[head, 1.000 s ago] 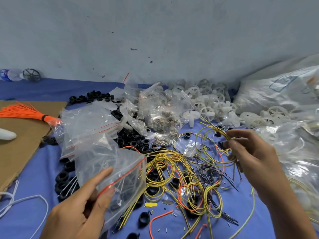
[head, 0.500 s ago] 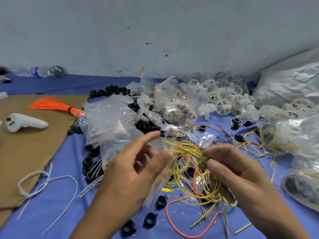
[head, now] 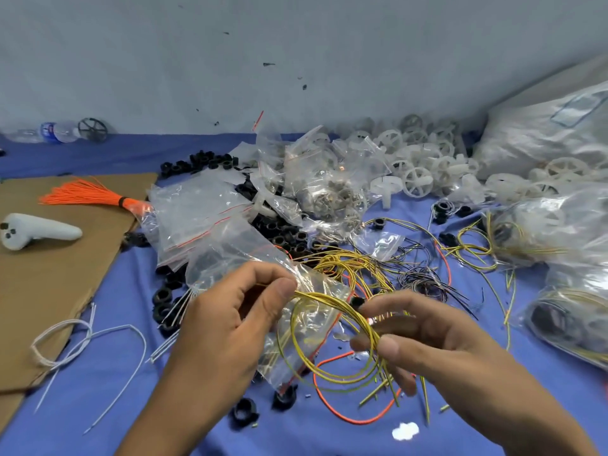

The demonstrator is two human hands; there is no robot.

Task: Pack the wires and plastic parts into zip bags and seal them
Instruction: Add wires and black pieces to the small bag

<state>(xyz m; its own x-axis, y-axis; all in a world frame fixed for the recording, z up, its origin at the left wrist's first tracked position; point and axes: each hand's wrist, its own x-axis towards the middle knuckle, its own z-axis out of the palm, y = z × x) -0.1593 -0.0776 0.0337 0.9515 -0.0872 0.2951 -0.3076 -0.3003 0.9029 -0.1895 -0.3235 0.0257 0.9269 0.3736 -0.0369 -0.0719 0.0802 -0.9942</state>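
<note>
We note the left grip [head: 227,324] pinching the clear zip bag [head: 306,327] and yellow wire coil [head: 329,300]; the right grip [head: 437,343] pinches the coil's right side, above scattered black rings [head: 245,411].

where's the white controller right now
In the head view, the white controller lies at the far left on the brown cardboard. It is just on the person's side of the orange wire bundle and well left of both hands.
</note>
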